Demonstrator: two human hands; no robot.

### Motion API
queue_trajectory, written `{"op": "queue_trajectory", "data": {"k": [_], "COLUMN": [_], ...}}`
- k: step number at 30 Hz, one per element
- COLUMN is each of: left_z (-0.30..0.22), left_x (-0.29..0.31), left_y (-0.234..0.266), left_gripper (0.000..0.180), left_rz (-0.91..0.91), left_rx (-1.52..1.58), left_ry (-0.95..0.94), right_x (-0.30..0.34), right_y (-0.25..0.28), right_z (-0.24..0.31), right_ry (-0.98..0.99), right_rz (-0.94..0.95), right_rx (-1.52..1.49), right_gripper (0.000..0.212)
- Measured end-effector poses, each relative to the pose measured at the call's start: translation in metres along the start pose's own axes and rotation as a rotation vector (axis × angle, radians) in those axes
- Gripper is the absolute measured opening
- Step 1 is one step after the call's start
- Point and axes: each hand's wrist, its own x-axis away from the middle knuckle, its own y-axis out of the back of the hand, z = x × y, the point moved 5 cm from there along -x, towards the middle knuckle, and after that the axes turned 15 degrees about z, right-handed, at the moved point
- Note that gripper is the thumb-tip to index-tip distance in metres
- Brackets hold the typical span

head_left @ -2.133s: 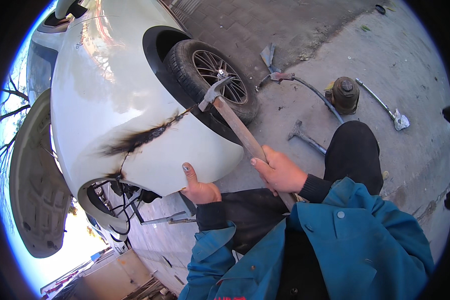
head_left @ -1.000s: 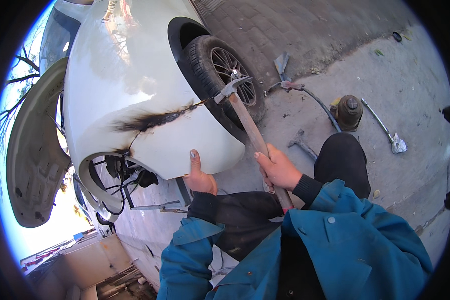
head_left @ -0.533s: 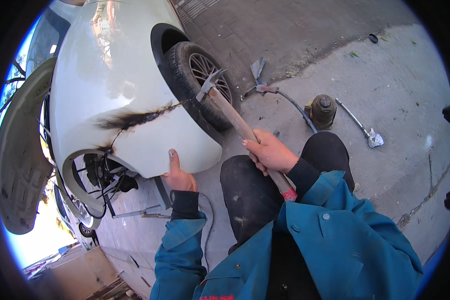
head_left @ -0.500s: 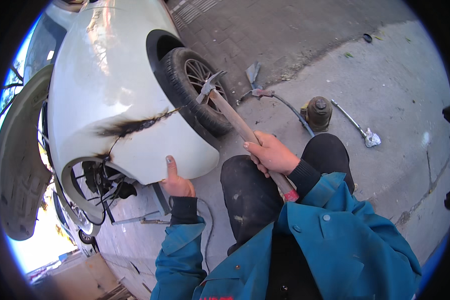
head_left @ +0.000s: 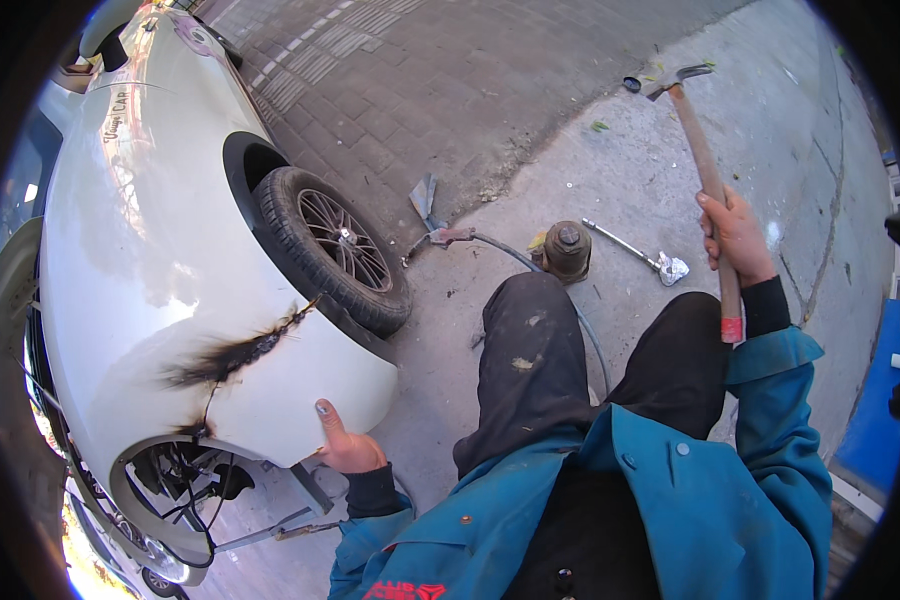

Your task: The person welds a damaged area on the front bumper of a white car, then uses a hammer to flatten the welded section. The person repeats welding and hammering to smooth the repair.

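My right hand [head_left: 738, 238] grips the wooden handle of a claw hammer [head_left: 710, 165], raised out to the right with its metal head at the far end and a red band at the butt. My left hand [head_left: 355, 450] holds the lower edge of a car's white body panel [head_left: 315, 400]; the thumb lies along the outer face and the other fingers are hidden behind the edge. A black scorched crack [head_left: 232, 360] runs across the panel from the wheel arch towards an opening with exposed wires [head_left: 185, 475].
The front wheel [head_left: 335, 240] sits beyond the panel. A bottle jack [head_left: 567, 250], a ratchet wrench [head_left: 630, 247] and a hose [head_left: 530, 263] lie ahead of my knees on the concrete. A grey metal stand [head_left: 310, 488] is below the panel. A blue object [head_left: 875, 400] is at far right.
My right hand has swung the hammer away from the car, up and out to the right. My left hand stays at the panel edge. The whole view has shifted rightward.
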Motion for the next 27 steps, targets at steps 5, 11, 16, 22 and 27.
{"op": "queue_trajectory", "data": {"k": [5,11,16,22,27], "left_z": [0.001,-0.005,-0.008,-0.001,-0.011], "left_x": [-0.001,0.001,0.002,-0.002,0.029], "left_y": [0.002,-0.004,-0.007,0.009,0.000], "left_gripper": [0.065,0.061,0.059,0.053,0.052], "left_rz": [-0.003,0.007,0.019,0.039,-0.289], "left_rx": [-0.039,-0.032,-0.063,-0.095,-0.219], "left_ry": [0.021,0.003,-0.036,-0.137,-0.073], "right_x": [0.012,-0.002,-0.052,-0.125,-0.176], "right_y": [0.001,-0.053,-0.107,-0.147,-0.158], "right_z": [0.047,0.066,0.046,-0.016,-0.044], "right_ry": [0.082,0.165,0.084,0.036,0.104], "right_rz": [0.025,0.312,0.552,0.735,0.811], "right_rx": [0.060,-0.054,-0.149,-0.025,0.373], "right_gripper": [0.039,0.042,0.022,0.039,0.055]}}
